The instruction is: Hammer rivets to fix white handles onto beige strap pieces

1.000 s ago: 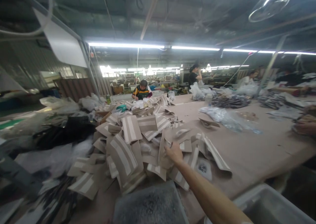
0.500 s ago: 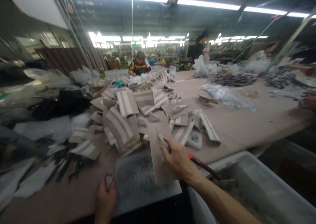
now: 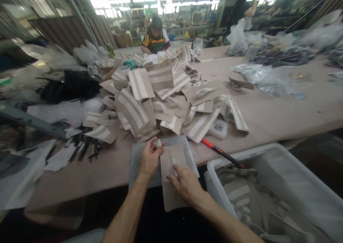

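My right hand [image 3: 186,182] grips a beige flat panel [image 3: 171,196] by a raised pale strip in its middle. The panel hangs over the near edge of a grey slab [image 3: 136,164], covering part of it. Just left of the panel's top, my left hand [image 3: 150,157] pinches a small pale piece [image 3: 157,142], too small to name. Beyond both hands lies a heap of beige panels with white stripes [image 3: 131,107]. A clear bag of small dark pieces [image 3: 218,128] lies beside the heap.
A red and black handled tool [image 3: 221,152] reaches from the table onto a white bin [image 3: 273,152] holding more beige panels. Black strips [image 3: 88,146] lie at left. Plastic bags [image 3: 238,39] stand at the far right. A person [image 3: 155,39] sits across the table; another stands behind.
My left hand has moved up and right, over the slab with its small piece. My right hand has brought the panel slightly lower and nearer. The camera view has tilted down.
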